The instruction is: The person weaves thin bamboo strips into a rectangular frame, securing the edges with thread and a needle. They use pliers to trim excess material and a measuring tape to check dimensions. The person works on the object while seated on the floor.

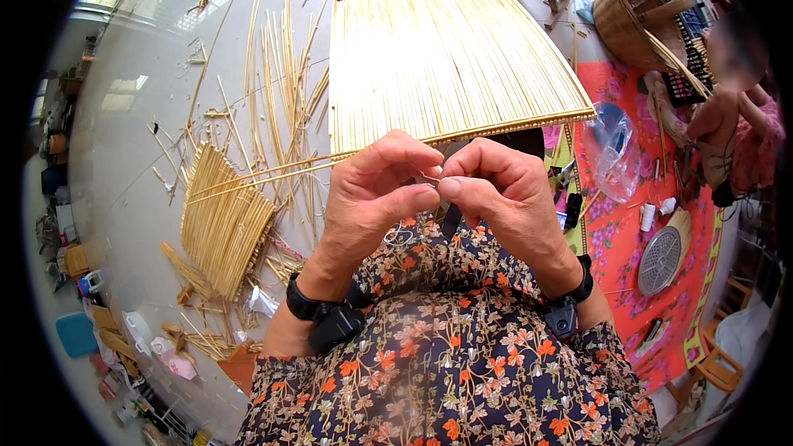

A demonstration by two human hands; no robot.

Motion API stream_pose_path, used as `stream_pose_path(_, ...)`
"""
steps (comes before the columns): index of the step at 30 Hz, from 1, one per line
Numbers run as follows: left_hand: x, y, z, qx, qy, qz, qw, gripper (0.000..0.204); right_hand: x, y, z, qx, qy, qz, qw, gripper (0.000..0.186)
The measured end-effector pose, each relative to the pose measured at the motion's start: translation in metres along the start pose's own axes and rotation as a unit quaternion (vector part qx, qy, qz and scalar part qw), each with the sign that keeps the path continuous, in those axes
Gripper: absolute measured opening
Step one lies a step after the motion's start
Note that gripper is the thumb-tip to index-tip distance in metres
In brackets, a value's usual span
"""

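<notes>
My left hand [372, 186] and my right hand [508, 194] meet in front of my body. Thumbs and forefingers of both are pinched around a thin pale thread [429, 177], which shows in the gap between them. A white loop of thread [400, 236] hangs below the left fingers. Just beyond my hands, a wide panel of straw stalks [446, 58] lies flat, its near edge bound in a beaded-looking row. Two long stalks [277, 173] reach out left from that edge, passing behind my left hand. Whether the left hand touches them is hidden.
A smaller bundled straw mat [227, 223] and loose stalks [285, 74] cover the floor at left. On the right, a red floral cloth [624, 281] bears a plastic bag [611, 157] and a round grey perforated disc [659, 260]. A wicker basket [624, 21] stands near another person [727, 128].
</notes>
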State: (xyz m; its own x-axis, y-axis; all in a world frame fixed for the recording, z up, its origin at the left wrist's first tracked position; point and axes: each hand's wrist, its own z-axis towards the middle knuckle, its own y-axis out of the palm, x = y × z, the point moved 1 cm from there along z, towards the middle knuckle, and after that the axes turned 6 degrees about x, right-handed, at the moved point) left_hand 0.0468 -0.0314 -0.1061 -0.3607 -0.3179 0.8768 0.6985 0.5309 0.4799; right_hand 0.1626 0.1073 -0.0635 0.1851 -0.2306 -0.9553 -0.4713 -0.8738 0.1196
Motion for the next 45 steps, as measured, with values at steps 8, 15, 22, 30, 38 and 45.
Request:
stream_pose_path(8,-0.003,-0.007,-0.001,-0.021,0.059,0.050,0.997,0.010,0.011,0.002,0.001,-0.050,0.053,0.084,0.994,0.011)
stream_pose_path(15,0.008,-0.019,0.012,0.084,0.053,-0.005,0.995,0.020,0.003,-0.003,-0.001,-0.003,0.042,0.060,0.997,0.011)
stream_pose_path(22,0.011,0.002,-0.002,-0.057,-0.146,0.012,0.988,0.007,-0.004,-0.003,-0.003,0.021,-0.054,-0.037,0.998,0.011)
stream_pose_path(30,0.008,0.000,0.001,-0.092,-0.121,0.022,0.988,0.005,-0.007,-0.006,-0.008,0.011,-0.088,0.009,0.996,0.008)
stream_pose_path(38,0.008,-0.012,-0.011,-0.115,-0.140,-0.097,0.979,0.014,-0.064,-0.004,-0.026,-0.356,-0.384,0.280,0.804,0.013)
stream_pose_path(45,-0.001,-0.008,-0.016,-0.092,-0.145,-0.128,0.977,0.015,-0.058,0.012,-0.029,-0.342,-0.433,0.357,0.754,0.020)
